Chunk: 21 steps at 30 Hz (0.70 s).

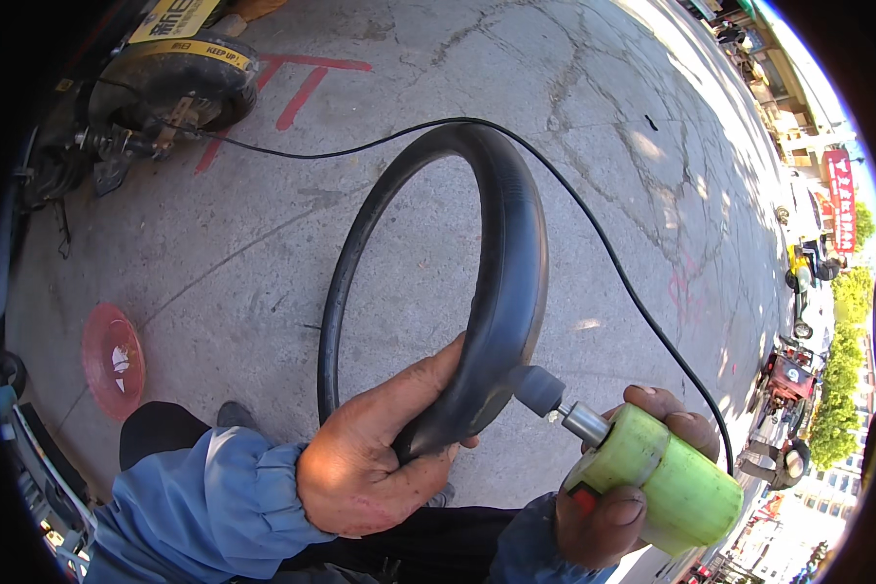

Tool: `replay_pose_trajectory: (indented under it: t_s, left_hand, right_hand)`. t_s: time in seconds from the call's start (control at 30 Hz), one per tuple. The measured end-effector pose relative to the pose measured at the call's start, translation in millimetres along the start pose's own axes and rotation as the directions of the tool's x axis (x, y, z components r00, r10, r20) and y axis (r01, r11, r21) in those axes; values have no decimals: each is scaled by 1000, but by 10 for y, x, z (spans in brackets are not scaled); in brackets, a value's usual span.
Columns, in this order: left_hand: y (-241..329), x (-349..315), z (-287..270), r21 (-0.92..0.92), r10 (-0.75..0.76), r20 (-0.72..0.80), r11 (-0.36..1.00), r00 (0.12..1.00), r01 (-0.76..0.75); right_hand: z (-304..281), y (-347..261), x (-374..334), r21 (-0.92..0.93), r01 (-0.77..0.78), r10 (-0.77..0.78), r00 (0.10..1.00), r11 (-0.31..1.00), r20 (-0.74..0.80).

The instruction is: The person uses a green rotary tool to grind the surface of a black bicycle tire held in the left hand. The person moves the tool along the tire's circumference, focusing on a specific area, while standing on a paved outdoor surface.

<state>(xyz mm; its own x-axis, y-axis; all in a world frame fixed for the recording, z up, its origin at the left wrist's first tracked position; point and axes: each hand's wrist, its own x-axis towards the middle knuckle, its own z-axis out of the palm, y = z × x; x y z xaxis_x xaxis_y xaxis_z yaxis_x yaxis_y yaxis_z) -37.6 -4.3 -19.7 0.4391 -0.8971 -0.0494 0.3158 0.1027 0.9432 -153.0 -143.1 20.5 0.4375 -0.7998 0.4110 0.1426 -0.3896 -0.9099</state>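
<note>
A black rubber inner tube (508, 234) stands up as a tall loop before me. Its lower part is wrapped in my left hand (365, 467), with the thumb along the inside and fingertips showing beneath. Gripped in my right hand (618, 496) is a lime-green handheld power grinder (667, 467) with a red switch near my thumb. From its metal collar sticks a dark grey grinding head (538, 390), which meets the outer side of the tube just right of my left hand. Whether the head is spinning cannot be told.
A black cable (594, 219) arcs across the ground from a vehicle's wheel (180, 83) at upper left down to the grinder. A pink bowl (113, 362) with white scraps lies left. Cracked concrete bears red painted lines (302, 97). Parked vehicles (788, 380) line the right edge.
</note>
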Motion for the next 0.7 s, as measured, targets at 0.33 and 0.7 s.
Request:
replay_pose_trajectory:
  t_s: [0.33, 0.7]
  left_hand:
    - [3, 16, 4, 22, -5, 0, 1000, 1000, 5]
    - [-28, 13, -9, 55, 23, 7, 998, 1000, -23]
  right_hand:
    - [24, -26, 4, 20, -24, 23, 1000, 1000, 15]
    - [-17, 18, 5, 26, -10, 9, 999, 1000, 32]
